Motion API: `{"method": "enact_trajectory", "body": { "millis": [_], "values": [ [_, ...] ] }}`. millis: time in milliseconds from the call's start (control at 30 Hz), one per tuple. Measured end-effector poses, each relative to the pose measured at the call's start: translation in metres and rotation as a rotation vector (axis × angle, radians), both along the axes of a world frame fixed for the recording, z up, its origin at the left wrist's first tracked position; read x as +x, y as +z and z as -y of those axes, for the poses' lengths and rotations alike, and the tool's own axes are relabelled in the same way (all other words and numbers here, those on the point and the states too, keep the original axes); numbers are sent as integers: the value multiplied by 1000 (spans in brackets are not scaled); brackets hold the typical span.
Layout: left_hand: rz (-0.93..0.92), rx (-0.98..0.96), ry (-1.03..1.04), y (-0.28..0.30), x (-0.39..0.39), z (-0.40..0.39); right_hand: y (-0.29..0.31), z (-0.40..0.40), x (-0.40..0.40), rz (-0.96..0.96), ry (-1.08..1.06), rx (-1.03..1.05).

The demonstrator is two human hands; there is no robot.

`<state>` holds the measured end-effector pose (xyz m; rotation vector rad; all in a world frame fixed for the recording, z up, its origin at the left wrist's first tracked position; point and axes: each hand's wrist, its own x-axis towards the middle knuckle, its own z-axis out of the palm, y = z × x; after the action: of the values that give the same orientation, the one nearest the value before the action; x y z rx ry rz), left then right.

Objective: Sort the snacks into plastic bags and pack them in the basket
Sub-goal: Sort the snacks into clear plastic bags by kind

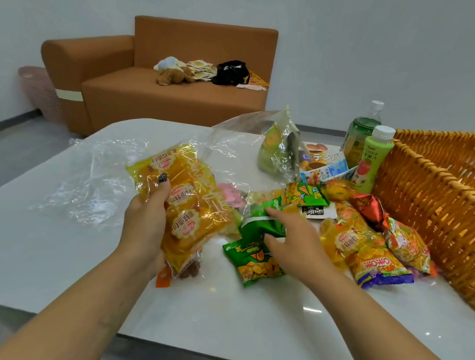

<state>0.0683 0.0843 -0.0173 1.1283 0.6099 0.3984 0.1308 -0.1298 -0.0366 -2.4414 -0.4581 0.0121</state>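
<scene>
Left hand (pixel 146 223) and right hand (pixel 291 237) both curled, gripping.

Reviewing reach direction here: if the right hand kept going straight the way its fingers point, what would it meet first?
The right hand, gripping a green snack packet, points up-left. First in line looks like the clear bag of orange bread packs held by the left hand, though depth is uncertain.
</scene>
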Motion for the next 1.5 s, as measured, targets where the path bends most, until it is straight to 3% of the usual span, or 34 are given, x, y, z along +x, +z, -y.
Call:
{"method": "enact_trajectory", "body": {
  "millis": [100, 200, 267, 367, 567, 667, 767, 900, 967, 1033, 1200, 1367, 1500],
  "values": [
    [-6, 8, -18, -2, 1, 2, 15, 19, 9, 93, -73, 29],
    [-14, 18, -34, -3, 0, -1, 25, 54, 24, 230, -304, -162],
    [-19, 27, -41, -3, -1, -3, 25, 78, 28, 106, -480, -393],
    [-25, 65, -44, 0, -6, -4, 20, 94, 23, -146, -529, -637],
    [-27, 175, -97, -1, -15, 0, 11, 93, 15, -44, -421, -529],
    [-33, 217, -112, -4, -18, 4, 15, 91, 7, 55, -351, -317],
    [-47, 225, -128, -6, -19, 7, 26, 86, 1, 96, -339, 161],
    [-30, 226, -142, -6, -20, 12, 51, 78, -4, -247, -308, 998],
    [-22, 237, -149, -5, -20, 14, 58, 75, -6, -435, -224, 1189],
    [-21, 263, -163, -4, -20, 15, 62, 71, -11, -526, -100, 1181],
    [-9, 369, -249, -1, -23, 17, 71, 62, -21, -547, 58, 1012],
    [-8, 427, -287, 0, -27, 18, 71, 59, -29, -323, 200, 522],
    [36, 400, -324, 2, -30, 18, 65, 49, -37, -209, 194, 425]
  ]
}}
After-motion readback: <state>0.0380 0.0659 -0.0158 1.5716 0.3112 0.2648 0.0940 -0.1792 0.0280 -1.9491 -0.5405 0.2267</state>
